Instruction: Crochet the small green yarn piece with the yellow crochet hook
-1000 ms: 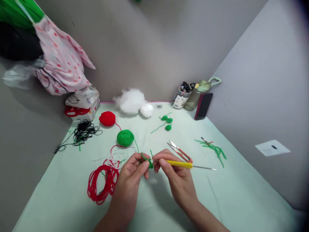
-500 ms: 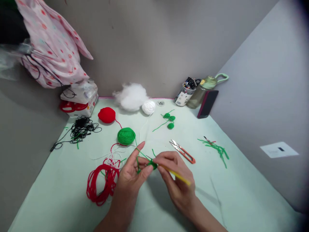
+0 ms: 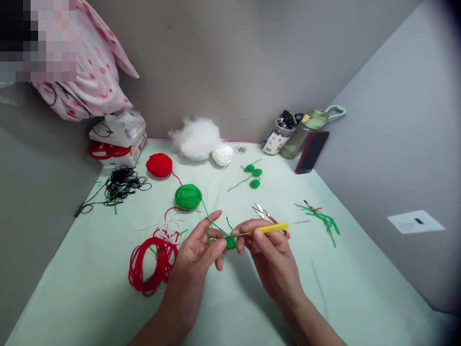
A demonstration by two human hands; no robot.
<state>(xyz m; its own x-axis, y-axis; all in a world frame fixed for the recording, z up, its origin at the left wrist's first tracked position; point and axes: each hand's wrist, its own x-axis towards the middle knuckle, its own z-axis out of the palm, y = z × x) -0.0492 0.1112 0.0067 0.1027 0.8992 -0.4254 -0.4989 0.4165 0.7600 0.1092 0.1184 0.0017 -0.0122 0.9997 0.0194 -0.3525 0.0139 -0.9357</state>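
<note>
Left hand (image 3: 194,252) pinching small green crochet piece (image 3: 231,243), green strand (image 3: 217,226) over raised index finger; right hand (image 3: 272,245) clamped on yellow-handled hook (image 3: 270,228), shaft meeting piece's top edge.

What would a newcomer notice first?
A yellow-handled hook in the right hand catches the eye, its tip at a small green yarn piece in the left hand. Farther back, left of centre, sit a red yarn ball and a green yarn ball, with a fluffy white mass beyond them.
</note>
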